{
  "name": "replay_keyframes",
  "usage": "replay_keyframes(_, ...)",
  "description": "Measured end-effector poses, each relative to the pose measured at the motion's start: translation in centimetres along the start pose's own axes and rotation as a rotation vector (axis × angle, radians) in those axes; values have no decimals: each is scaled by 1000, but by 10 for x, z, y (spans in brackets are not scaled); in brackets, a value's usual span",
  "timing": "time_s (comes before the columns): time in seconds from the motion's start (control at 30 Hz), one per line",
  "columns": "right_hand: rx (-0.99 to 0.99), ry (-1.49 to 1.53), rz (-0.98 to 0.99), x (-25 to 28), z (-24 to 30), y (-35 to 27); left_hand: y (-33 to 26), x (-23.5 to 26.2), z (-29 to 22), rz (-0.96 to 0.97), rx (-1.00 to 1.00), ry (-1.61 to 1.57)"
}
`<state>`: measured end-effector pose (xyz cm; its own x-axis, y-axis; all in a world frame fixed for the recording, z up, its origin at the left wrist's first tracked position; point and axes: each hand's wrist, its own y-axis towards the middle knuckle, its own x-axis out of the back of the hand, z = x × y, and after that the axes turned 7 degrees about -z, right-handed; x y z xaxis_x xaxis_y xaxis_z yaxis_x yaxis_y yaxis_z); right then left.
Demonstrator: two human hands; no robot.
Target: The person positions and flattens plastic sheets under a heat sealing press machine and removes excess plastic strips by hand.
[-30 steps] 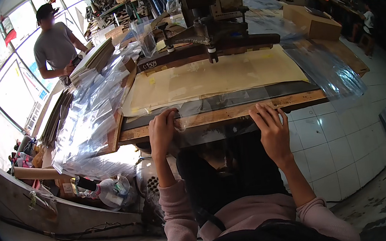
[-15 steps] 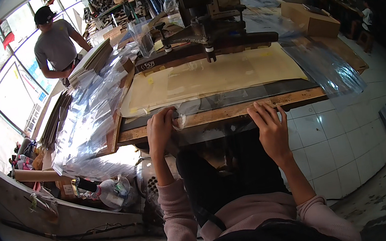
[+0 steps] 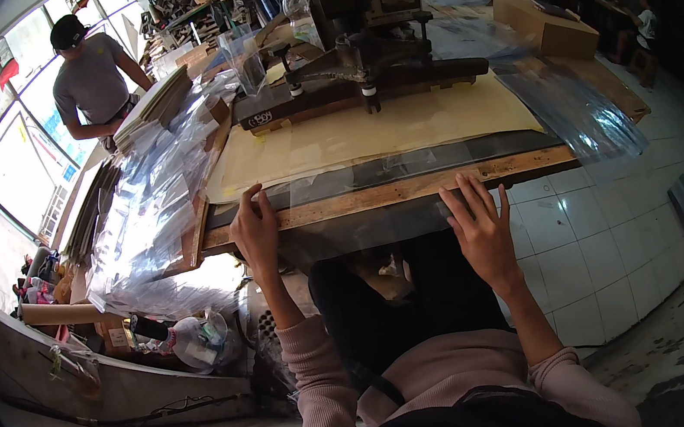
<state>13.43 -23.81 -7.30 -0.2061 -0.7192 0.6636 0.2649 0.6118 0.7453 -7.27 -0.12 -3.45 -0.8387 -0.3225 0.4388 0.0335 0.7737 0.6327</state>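
While a clear plastic sheet (image 3: 376, 209) drapes over the front edge of a wooden bench (image 3: 409, 189), two hands rest on it.

Left hand (image 3: 255, 228) lies fingers together on the sheet at the bench's front left, fingertips reaching the dark strip (image 3: 405, 165). Right hand (image 3: 477, 228) is spread flat on the sheet just below the edge. Tan paper (image 3: 366, 133) lies behind, under a dark press arm (image 3: 359, 84). Another person (image 3: 91, 74) stands far left beside plastic piles (image 3: 152, 196).
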Motion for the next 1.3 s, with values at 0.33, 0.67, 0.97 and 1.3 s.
replay_keyframes(0.33,36,47,111,21,-2,23,-3,-1,0,-11,-185,72)
replay_keyframes(0.67,-69,37,335,-32,-25,98,-3,0,-1,14,-170,79)
replay_keyframes(0.97,-98,-40,449,-45,-25,107,-2,2,0,24,-163,64)
replay_keyframes(1.3,-45,45,48,5,-8,81,-4,-1,-3,-9,-207,71)
